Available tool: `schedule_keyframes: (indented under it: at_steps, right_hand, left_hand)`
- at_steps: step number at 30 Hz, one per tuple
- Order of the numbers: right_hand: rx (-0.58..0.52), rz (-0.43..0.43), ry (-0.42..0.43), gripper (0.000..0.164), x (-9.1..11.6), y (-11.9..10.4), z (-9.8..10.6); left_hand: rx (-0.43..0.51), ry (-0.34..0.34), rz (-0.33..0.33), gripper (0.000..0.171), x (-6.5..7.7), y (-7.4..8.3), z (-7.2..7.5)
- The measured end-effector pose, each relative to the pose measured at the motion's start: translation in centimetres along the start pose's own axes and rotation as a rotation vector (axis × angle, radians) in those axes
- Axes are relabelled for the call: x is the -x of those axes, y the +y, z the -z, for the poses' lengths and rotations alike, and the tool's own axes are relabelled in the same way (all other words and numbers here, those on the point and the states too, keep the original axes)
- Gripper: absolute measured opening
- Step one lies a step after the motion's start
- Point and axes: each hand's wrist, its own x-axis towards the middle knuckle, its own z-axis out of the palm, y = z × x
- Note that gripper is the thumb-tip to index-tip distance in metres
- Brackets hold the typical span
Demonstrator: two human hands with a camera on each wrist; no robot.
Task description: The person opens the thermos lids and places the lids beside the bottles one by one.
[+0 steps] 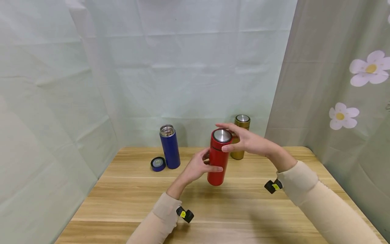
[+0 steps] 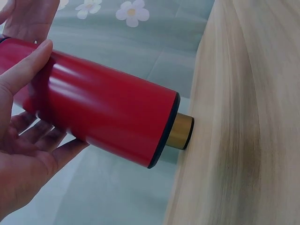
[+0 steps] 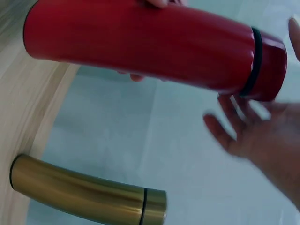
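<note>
A red thermos flask (image 1: 217,161) with a steel-topped lid (image 1: 222,135) is held up off the table, tilted slightly. My left hand (image 1: 196,167) grips its body, thumb on the near side and fingers round the far side. Around the lid, my right hand (image 1: 251,142) has its fingers and thumb spread apart. In the right wrist view the right fingers (image 3: 224,136) are loosely bent beside the lid's dark seam, and the thumb stands off from it. The left wrist view shows the flask's black-rimmed base (image 2: 164,131) above the wood.
Behind my right hand stands a gold flask (image 1: 238,155), its lid on. A blue flask (image 1: 171,150) stands uncapped at the left, with its blue lid (image 1: 158,164) on the wooden table (image 1: 122,189) beside it. Pale curtains (image 1: 195,74) hang behind the table.
</note>
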Motion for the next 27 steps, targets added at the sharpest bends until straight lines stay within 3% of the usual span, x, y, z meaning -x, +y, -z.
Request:
schedule_keyframes:
  at_steps: [5, 8, 21, 24, 27]
  right_hand:
    - [0.205, 0.038, 0.162, 0.073, -0.6, -0.4, -1.2]
    - [0.234, 0.059, 0.191, 0.065, -0.8, -0.6, -1.4]
    - [0.123, 0.078, -0.09, 0.067, -0.1, -1.0, 1.3]
    - [0.116, 0.057, -0.086, 0.075, -0.1, -1.0, 1.3]
    - [0.143, 0.031, -0.018, 0.083, -0.1, -0.8, 0.7]
  left_hand:
    - [0.008, 0.023, 0.002, 0.074, 0.1, 0.0, 0.1]
    - [0.007, 0.028, 0.004, 0.075, 0.1, -0.1, 0.1]
    - [-0.028, -0.012, -0.003, 0.074, -0.1, 0.0, 0.2]
    - [-0.025, -0.005, 0.008, 0.076, -0.1, 0.0, 0.1]
    - [-0.005, 0.009, 0.016, 0.077, -0.1, 0.0, 0.0]
